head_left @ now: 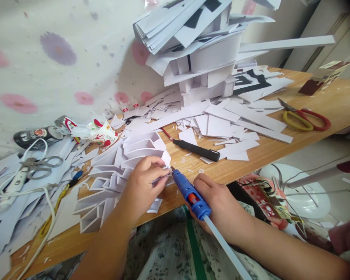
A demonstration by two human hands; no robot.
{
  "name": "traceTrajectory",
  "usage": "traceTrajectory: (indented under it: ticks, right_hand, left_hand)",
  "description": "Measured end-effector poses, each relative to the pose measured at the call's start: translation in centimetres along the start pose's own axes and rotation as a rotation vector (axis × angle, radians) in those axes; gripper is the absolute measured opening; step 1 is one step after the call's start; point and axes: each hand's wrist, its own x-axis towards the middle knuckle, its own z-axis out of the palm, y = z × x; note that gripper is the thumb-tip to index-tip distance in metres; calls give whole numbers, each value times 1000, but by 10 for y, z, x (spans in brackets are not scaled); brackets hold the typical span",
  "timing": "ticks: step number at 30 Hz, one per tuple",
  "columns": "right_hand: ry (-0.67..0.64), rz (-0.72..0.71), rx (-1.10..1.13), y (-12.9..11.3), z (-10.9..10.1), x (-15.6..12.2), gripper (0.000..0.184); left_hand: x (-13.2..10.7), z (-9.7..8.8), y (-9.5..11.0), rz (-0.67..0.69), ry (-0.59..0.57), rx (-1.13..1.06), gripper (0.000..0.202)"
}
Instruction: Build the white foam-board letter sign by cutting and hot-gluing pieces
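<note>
The right hand (218, 200) is curled around the handle of a blue glue gun (189, 194), and it hides the handle and trigger; most of its fingers are out of sight. The near end of the white glue stick (226, 245) is cut off by the bottom edge. The left hand (147, 177) is nearly closed, thumb and fingers pinched on a small white piece (169, 171), largely covered by the fingertips, so its shape is hard to make out. Whether the gun's tip touches it or sits just beside it, I cannot tell. At the far side, a tall white model (216, 58) is cut off at the top, with sheets covering its upper part.

The gun is above the near edge of the wooden table (210, 167), tip pointing far and left, an orange part showing through an opening in its body. Left of it stand white folded strips (120, 159), thin-walled, some curved, some angled, partly behind the left hand and forearm. Beyond the gun lies a black-handled tool (196, 150); yellow-and-red scissors (306, 119) lie far right
</note>
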Motion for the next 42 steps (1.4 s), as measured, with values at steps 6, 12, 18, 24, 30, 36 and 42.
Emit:
traceTrajectory:
  ticks: [6,12,18,24,30,36,42]
  right_hand:
    - [-2,-12,10,1,0,1,9]
    - [49,-13,60,7,5,-3,4]
    - [44,-26,164,16,8,-10,16]
    - [16,-57,146,13,7,-12,13]
    - [4,-70,99,8,7,-12,9]
    - [39,-38,116,12,7,-13,12]
    - [76,-29,129,14,6,-5,18]
  left_hand:
    - [0,0,0,4,-14,-21,14]
    - [0,0,0,-33,-10,-66,16]
    - [1,0,3,-59,-11,-66,17]
    - [1,0,2,-47,-13,-64,17]
    - [1,-1,1,-24,-13,-58,17]
    - [1,-1,1,-28,-7,-60,16]
    - [-1,-1,1,-26,1,-77,16]
